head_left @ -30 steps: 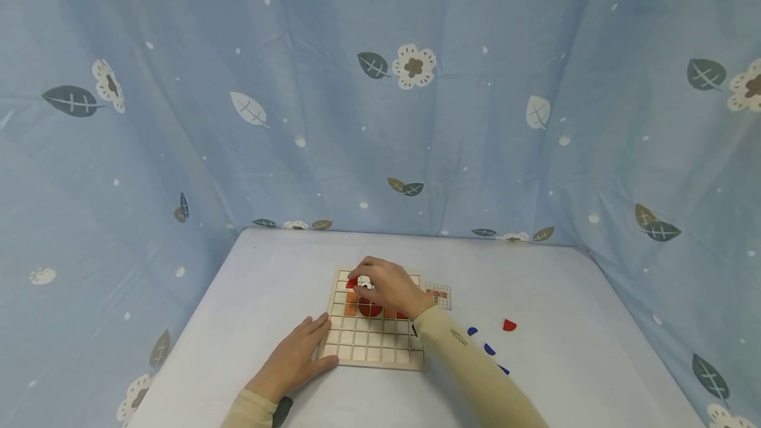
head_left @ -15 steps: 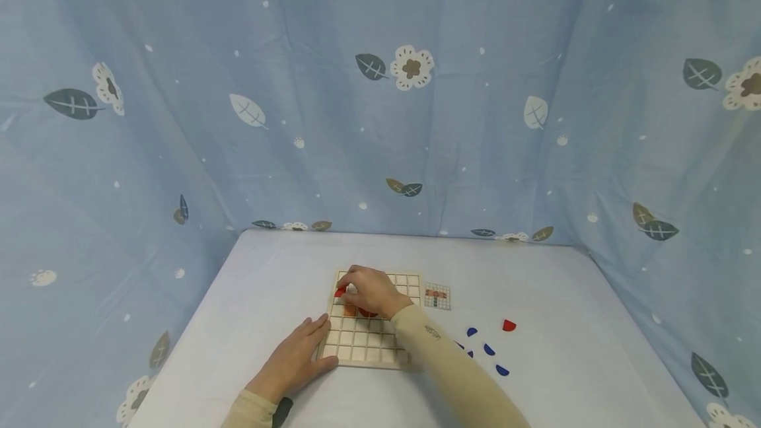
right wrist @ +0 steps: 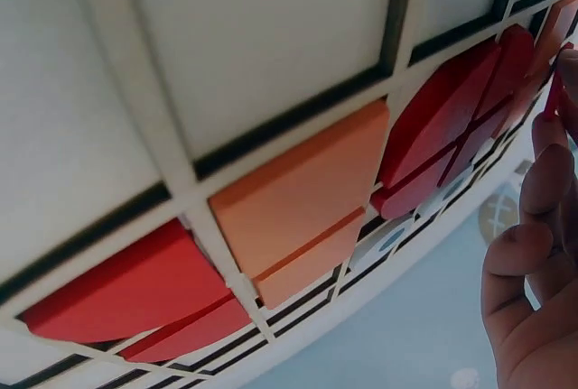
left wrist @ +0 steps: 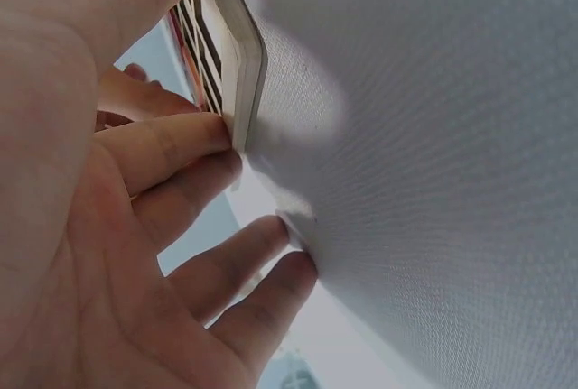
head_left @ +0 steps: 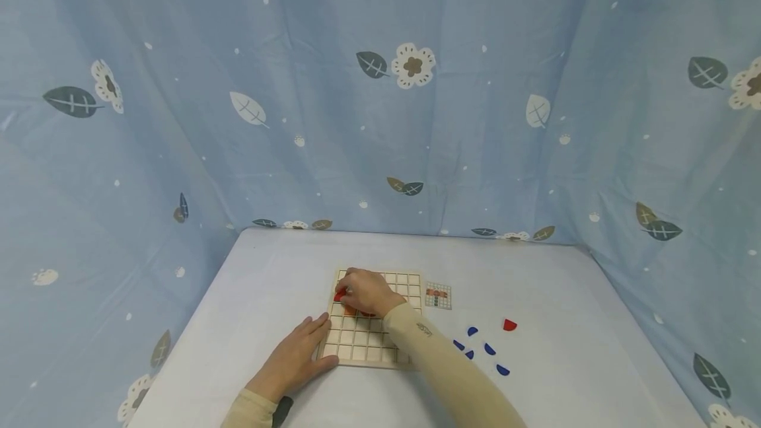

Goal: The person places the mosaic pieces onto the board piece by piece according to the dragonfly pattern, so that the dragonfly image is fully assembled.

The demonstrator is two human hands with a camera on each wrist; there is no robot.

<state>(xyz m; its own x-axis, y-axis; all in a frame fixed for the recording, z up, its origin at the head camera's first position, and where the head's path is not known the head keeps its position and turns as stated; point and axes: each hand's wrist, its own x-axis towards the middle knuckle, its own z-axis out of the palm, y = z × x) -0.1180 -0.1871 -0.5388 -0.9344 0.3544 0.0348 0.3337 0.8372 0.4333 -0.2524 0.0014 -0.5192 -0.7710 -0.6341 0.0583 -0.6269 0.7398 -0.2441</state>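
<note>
A wooden grid board (head_left: pixel 373 354) lies on the white table. My right hand (head_left: pixel 367 290) pinches a small red piece (head_left: pixel 339 296) at the board's upper left; the right wrist view shows this red piece (right wrist: pixel 554 91) between thumb and fingertip. Set in the grid are orange pieces (right wrist: pixel 302 199), red quarter-round pieces (right wrist: pixel 438 118) grouped into a circle and red pieces (right wrist: pixel 135 285) beyond them. My left hand (head_left: pixel 294 356) rests at the board's left edge with fingers extended. In the left wrist view some of its fingertips touch the board's edge (left wrist: pixel 244 64), others the tabletop.
A small patterned card (head_left: pixel 438 296) lies just right of the board. Farther right are several blue pieces (head_left: pixel 490 349) and one loose red piece (head_left: pixel 509 325). A blue printed curtain (head_left: pixel 380 117) hangs behind and at both sides of the table (head_left: pixel 565 296).
My right hand has moved left and slightly nearer with the red piece, down to the board's left columns, and has barely shifted since half a second ago. My left hand stays put.
</note>
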